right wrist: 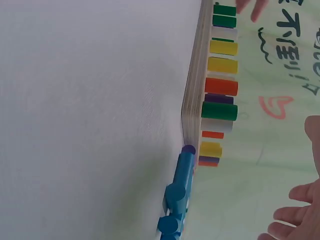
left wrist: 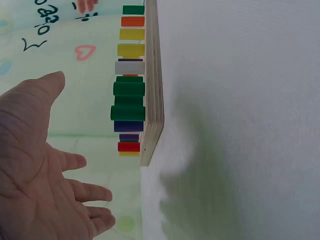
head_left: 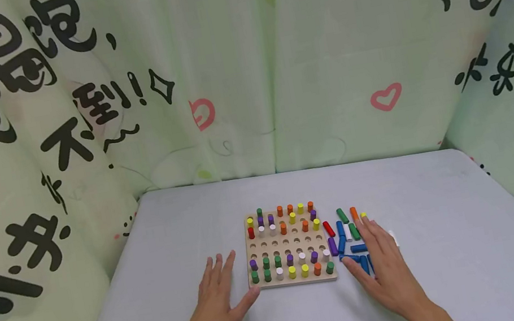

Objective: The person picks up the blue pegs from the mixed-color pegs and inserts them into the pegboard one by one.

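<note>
One bench [head_left: 457,240] bears one wooden board [head_left: 292,245] between one left hand [head_left: 217,305] and one right hand [head_left: 385,270], both empty, fingers extended, with fourteen upright pegs [head_left: 292,272] in its two nearest rows and two loose green pegs [head_left: 342,216] to its right.

Diffuse light, with faint soft-edged shadows on the white tabletop [head_left: 472,237].

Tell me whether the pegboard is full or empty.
Partly filled: the pegboard has pegs standing near and far, but bare holes across its middle.
</note>
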Action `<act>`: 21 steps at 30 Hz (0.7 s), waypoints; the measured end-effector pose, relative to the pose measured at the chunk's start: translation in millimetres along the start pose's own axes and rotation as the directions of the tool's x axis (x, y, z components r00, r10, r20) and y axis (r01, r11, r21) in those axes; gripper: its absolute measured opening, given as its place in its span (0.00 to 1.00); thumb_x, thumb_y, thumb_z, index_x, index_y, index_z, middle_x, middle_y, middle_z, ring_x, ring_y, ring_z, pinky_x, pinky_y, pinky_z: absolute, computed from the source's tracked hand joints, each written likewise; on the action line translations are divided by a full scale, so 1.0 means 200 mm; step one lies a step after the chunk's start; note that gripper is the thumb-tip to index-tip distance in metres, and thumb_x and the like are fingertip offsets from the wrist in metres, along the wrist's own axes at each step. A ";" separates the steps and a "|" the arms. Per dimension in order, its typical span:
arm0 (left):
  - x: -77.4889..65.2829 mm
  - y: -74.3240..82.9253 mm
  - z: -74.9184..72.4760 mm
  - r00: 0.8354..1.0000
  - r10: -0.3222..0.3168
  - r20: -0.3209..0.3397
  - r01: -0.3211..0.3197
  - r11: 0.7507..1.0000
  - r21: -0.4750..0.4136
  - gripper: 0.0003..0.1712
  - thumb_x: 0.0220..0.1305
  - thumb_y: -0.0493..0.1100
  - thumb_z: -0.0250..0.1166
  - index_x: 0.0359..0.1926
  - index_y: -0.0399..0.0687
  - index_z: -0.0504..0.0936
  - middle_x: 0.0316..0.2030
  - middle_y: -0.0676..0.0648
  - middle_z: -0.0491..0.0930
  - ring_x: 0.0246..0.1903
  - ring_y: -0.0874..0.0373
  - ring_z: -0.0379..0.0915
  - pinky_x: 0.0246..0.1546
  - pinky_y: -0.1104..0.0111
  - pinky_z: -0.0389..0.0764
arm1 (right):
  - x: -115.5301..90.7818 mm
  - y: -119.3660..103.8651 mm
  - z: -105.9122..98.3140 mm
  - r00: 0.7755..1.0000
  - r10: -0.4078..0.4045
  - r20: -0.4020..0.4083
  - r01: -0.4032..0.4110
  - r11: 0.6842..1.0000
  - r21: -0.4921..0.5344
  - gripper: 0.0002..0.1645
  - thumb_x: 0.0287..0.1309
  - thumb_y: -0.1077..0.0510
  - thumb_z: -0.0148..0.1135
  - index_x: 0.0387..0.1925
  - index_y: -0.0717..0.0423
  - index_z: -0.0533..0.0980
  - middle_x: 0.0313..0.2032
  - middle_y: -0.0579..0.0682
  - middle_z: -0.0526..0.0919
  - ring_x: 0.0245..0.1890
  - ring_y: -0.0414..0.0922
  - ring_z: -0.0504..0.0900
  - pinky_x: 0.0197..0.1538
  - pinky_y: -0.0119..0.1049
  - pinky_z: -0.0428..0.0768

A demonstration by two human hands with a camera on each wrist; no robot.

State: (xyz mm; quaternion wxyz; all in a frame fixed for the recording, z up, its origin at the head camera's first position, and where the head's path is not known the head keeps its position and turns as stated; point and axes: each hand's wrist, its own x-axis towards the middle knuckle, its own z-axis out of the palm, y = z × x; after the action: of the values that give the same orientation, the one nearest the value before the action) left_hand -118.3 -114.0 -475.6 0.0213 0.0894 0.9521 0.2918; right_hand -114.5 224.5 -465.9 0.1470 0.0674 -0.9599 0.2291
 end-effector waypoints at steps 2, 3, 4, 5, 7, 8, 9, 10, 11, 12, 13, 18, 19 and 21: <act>0.00 0.00 0.00 1.000 -0.006 0.017 0.007 1.000 -0.019 0.54 0.65 0.74 0.59 0.81 0.52 0.55 0.78 0.34 0.52 0.79 0.36 0.38 0.72 0.36 0.49 | 0.00 0.00 0.00 1.000 0.000 0.005 0.000 1.000 0.027 0.49 0.66 0.45 0.68 0.78 0.58 0.55 0.76 0.63 0.58 0.75 0.63 0.54 0.65 0.71 0.64; 0.00 0.00 0.00 1.000 -0.008 0.023 0.009 1.000 -0.025 0.54 0.65 0.74 0.59 0.81 0.52 0.54 0.78 0.35 0.53 0.79 0.36 0.39 0.72 0.37 0.49 | 0.00 0.00 0.00 1.000 0.006 0.009 -0.007 0.999 0.041 0.48 0.66 0.46 0.67 0.78 0.58 0.55 0.75 0.64 0.59 0.74 0.63 0.56 0.65 0.70 0.66; 0.00 0.00 0.00 1.000 -0.006 0.029 0.007 0.999 -0.033 0.54 0.65 0.74 0.59 0.81 0.52 0.55 0.78 0.35 0.54 0.79 0.37 0.41 0.72 0.37 0.50 | 0.00 0.00 0.00 1.000 0.012 0.016 -0.013 0.999 0.049 0.48 0.67 0.46 0.67 0.78 0.58 0.55 0.74 0.64 0.60 0.73 0.63 0.57 0.64 0.70 0.67; 0.01 0.00 0.00 0.999 -0.005 0.036 0.006 0.999 -0.041 0.54 0.65 0.73 0.59 0.81 0.51 0.55 0.78 0.35 0.54 0.78 0.37 0.42 0.72 0.38 0.51 | 0.00 0.00 -0.01 1.000 0.018 0.023 -0.019 0.998 0.056 0.48 0.67 0.46 0.67 0.78 0.58 0.55 0.73 0.64 0.61 0.72 0.63 0.58 0.63 0.69 0.69; 0.01 -0.01 0.01 0.999 0.002 0.048 0.000 0.999 -0.047 0.54 0.65 0.72 0.60 0.80 0.51 0.55 0.77 0.35 0.56 0.78 0.37 0.46 0.72 0.39 0.55 | -0.01 0.00 -0.01 0.999 0.031 0.037 -0.034 0.997 0.067 0.47 0.67 0.47 0.67 0.77 0.57 0.56 0.71 0.65 0.63 0.70 0.62 0.61 0.61 0.68 0.71; 0.01 -0.01 0.01 0.999 0.005 0.054 -0.002 0.999 -0.048 0.53 0.65 0.72 0.61 0.80 0.51 0.55 0.77 0.35 0.57 0.77 0.37 0.48 0.71 0.39 0.56 | -0.01 0.00 -0.01 0.998 0.039 0.044 -0.042 0.997 0.071 0.46 0.67 0.47 0.67 0.77 0.57 0.57 0.70 0.65 0.65 0.69 0.62 0.62 0.61 0.68 0.72; 0.01 -0.01 0.01 0.998 0.006 0.061 -0.003 0.999 -0.048 0.54 0.65 0.71 0.62 0.80 0.51 0.55 0.76 0.35 0.58 0.77 0.37 0.50 0.70 0.39 0.58 | -0.01 0.00 -0.01 0.997 0.048 0.056 -0.052 0.996 0.070 0.46 0.67 0.47 0.67 0.77 0.57 0.58 0.69 0.65 0.66 0.68 0.62 0.63 0.60 0.68 0.72; 0.02 -0.01 0.02 0.998 0.010 0.065 -0.007 0.999 -0.049 0.53 0.65 0.70 0.63 0.80 0.50 0.55 0.76 0.35 0.59 0.76 0.37 0.52 0.70 0.39 0.60 | -0.02 0.01 -0.01 0.997 0.052 0.063 -0.057 0.996 0.068 0.45 0.66 0.47 0.68 0.76 0.57 0.59 0.69 0.65 0.67 0.68 0.62 0.64 0.60 0.67 0.73; 0.02 -0.01 0.02 0.997 0.009 0.071 -0.006 0.999 -0.047 0.53 0.65 0.70 0.63 0.80 0.50 0.55 0.75 0.34 0.60 0.75 0.37 0.53 0.69 0.39 0.61 | -0.02 0.01 -0.02 0.996 0.057 0.070 -0.061 0.996 0.068 0.45 0.66 0.48 0.68 0.76 0.57 0.60 0.68 0.66 0.67 0.67 0.63 0.66 0.60 0.67 0.73; 0.02 -0.01 0.03 0.997 0.008 0.075 -0.004 0.999 -0.043 0.53 0.64 0.69 0.64 0.80 0.49 0.55 0.75 0.34 0.61 0.75 0.36 0.55 0.68 0.39 0.63 | -0.02 0.01 -0.02 0.995 0.063 0.077 -0.068 0.995 0.067 0.44 0.65 0.48 0.69 0.75 0.57 0.61 0.68 0.66 0.68 0.66 0.63 0.67 0.60 0.66 0.74; 0.03 -0.01 0.03 0.997 0.005 0.078 -0.002 0.999 -0.041 0.53 0.64 0.69 0.65 0.80 0.49 0.56 0.75 0.34 0.61 0.74 0.36 0.56 0.68 0.40 0.63 | -0.02 0.01 -0.02 0.994 0.068 0.085 -0.074 0.995 0.066 0.44 0.65 0.49 0.70 0.75 0.57 0.61 0.67 0.66 0.69 0.66 0.63 0.67 0.60 0.66 0.74; 0.04 -0.02 0.04 0.997 0.005 0.077 -0.003 0.999 -0.035 0.53 0.63 0.67 0.67 0.79 0.48 0.57 0.73 0.33 0.64 0.72 0.36 0.61 0.65 0.40 0.68 | -0.01 0.02 -0.01 0.994 0.066 0.087 -0.072 0.995 0.065 0.42 0.63 0.51 0.72 0.72 0.58 0.65 0.65 0.66 0.72 0.64 0.63 0.70 0.59 0.65 0.75; 0.04 -0.02 0.04 0.997 0.005 0.076 -0.002 0.999 -0.036 0.53 0.63 0.66 0.68 0.79 0.48 0.58 0.72 0.32 0.64 0.71 0.36 0.62 0.65 0.40 0.68 | -0.01 0.02 -0.01 0.994 0.062 0.085 -0.067 0.996 0.064 0.41 0.62 0.51 0.72 0.71 0.59 0.66 0.64 0.65 0.73 0.63 0.63 0.71 0.59 0.65 0.75; 0.05 -0.02 0.04 0.997 -0.002 0.080 0.005 0.999 -0.038 0.53 0.63 0.66 0.68 0.79 0.48 0.58 0.72 0.32 0.65 0.71 0.36 0.63 0.64 0.40 0.69 | -0.01 0.02 0.00 0.995 0.055 0.087 -0.061 0.996 0.062 0.39 0.62 0.51 0.72 0.70 0.59 0.68 0.63 0.64 0.74 0.62 0.61 0.72 0.59 0.64 0.76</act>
State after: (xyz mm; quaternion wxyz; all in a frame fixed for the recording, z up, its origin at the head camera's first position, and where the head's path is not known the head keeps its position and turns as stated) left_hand -127.8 -111.3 -484.1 0.0614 0.0990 0.9449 0.3059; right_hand -113.0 228.9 -469.0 0.0970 0.0540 -0.9589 0.2612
